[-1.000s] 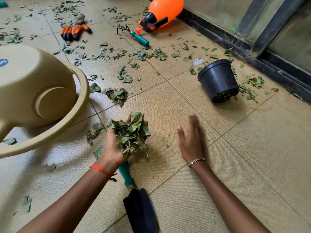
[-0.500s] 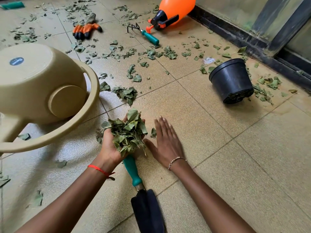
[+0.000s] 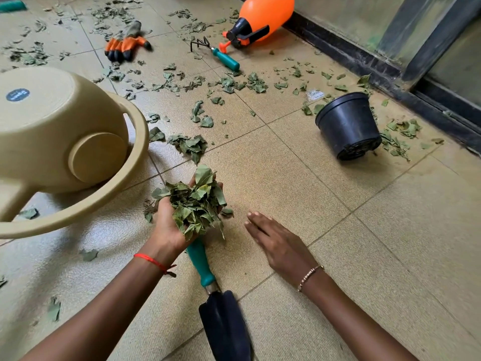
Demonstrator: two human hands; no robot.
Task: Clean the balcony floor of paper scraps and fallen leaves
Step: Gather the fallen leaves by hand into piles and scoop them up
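Observation:
My left hand (image 3: 166, 225) is palm up just above the floor and cups a heap of green leaf scraps (image 3: 196, 201), fingers curled under it. My right hand (image 3: 278, 243) hovers flat over the bare tile to the right of the heap, fingers straight, holding nothing. A small pile of leaves (image 3: 190, 145) lies just beyond the left hand. Many more fallen leaves (image 3: 234, 83) are scattered over the far tiles, and another cluster of leaves (image 3: 398, 134) lies to the right of the black pot. A white paper scrap (image 3: 315, 94) lies near the pot's rim.
A beige watering can (image 3: 52, 131) lies on its side at left. A teal-handled trowel (image 3: 208, 287) lies under my left wrist. A black pot (image 3: 348, 126) lies tipped at right. An orange sprayer (image 3: 260, 16), hand rake (image 3: 218, 54) and orange gloves (image 3: 125, 45) lie farther back. A glass door frame (image 3: 390, 71) borders the right.
My right hand swept in against the leaf heap beside my left hand, then drew back to the right and toward me. My left hand kept its leaves in place.

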